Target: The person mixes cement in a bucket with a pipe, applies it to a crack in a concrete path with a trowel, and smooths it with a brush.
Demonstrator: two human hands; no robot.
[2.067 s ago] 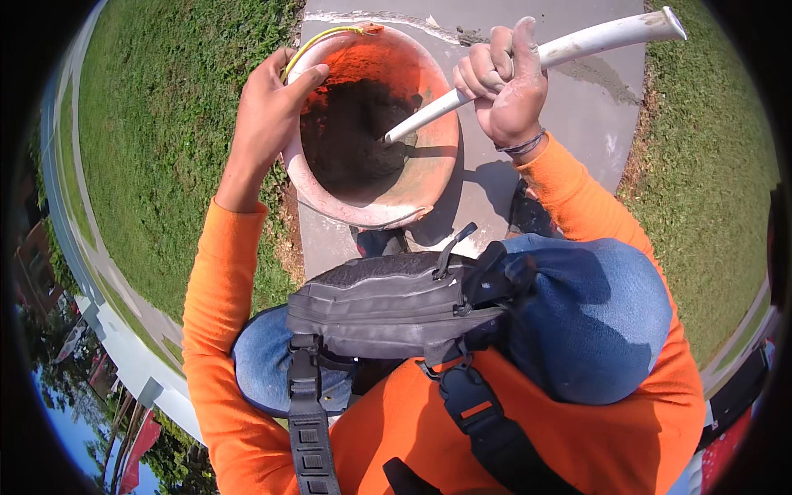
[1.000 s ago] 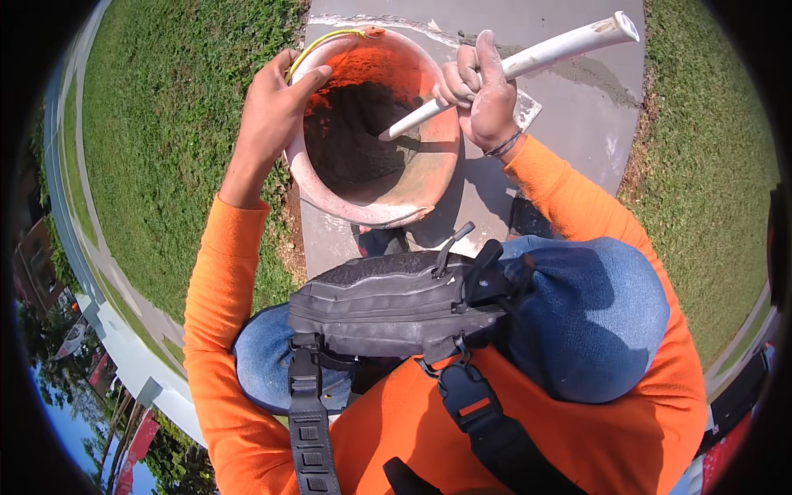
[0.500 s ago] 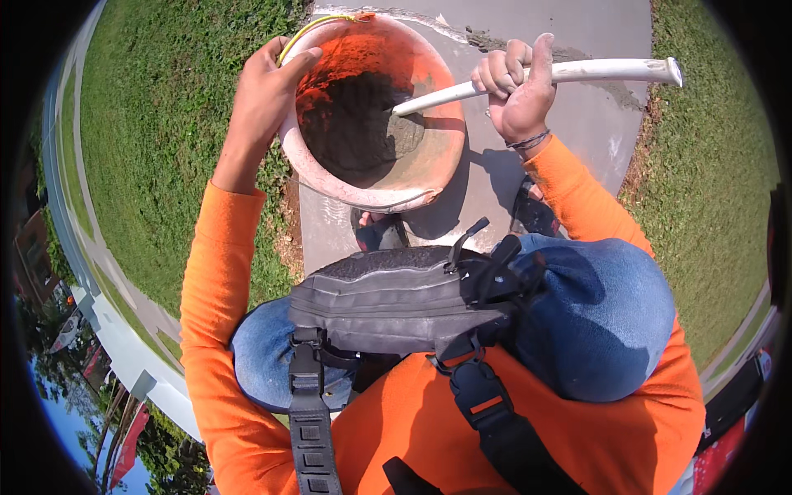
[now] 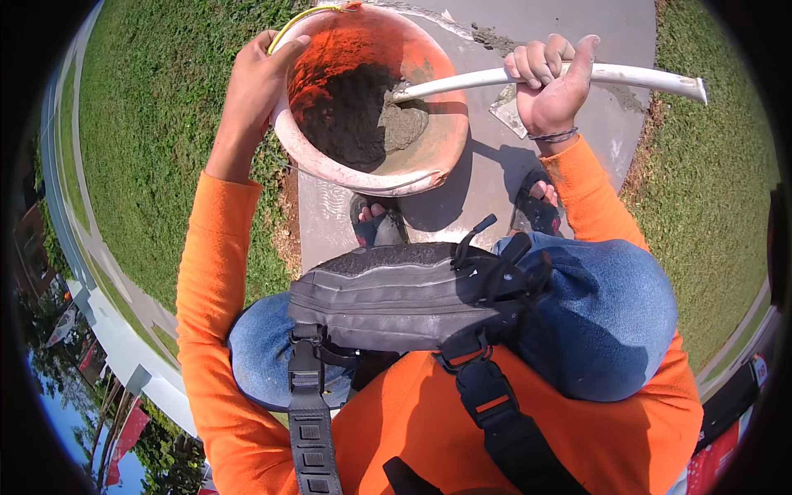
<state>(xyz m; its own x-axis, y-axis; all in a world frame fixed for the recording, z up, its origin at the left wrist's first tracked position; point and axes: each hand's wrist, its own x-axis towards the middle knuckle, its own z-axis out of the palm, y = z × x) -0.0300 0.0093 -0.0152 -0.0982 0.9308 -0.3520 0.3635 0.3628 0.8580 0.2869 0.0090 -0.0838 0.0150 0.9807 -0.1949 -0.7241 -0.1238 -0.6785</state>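
Note:
My left hand [image 4: 256, 82] grips the upper left rim of a pale bucket [image 4: 346, 173] with an orange inside and a yellow cord at its top. Wet grey mortar [image 4: 351, 115] lies inside. My right hand [image 4: 553, 87], dusted pale, is closed around a long white pipe [image 4: 660, 81] that runs almost level, its left end in the mortar. A pale flat square thing [image 4: 503, 111] lies on the slab, partly behind the pipe and my right hand.
A grey concrete slab [image 4: 610, 33] runs between grass strips [image 4: 148, 148]. Smears of mortar mark the slab near the top. My two sandalled feet [image 4: 536, 206] are behind the bucket, my knees [image 4: 594, 313] either side of a black waist bag [image 4: 388, 293].
The bucket and my left hand have shifted up and slightly left. My right hand has moved up and right, swinging the pipe flatter, and a lighter lump of mortar shows at its tip.

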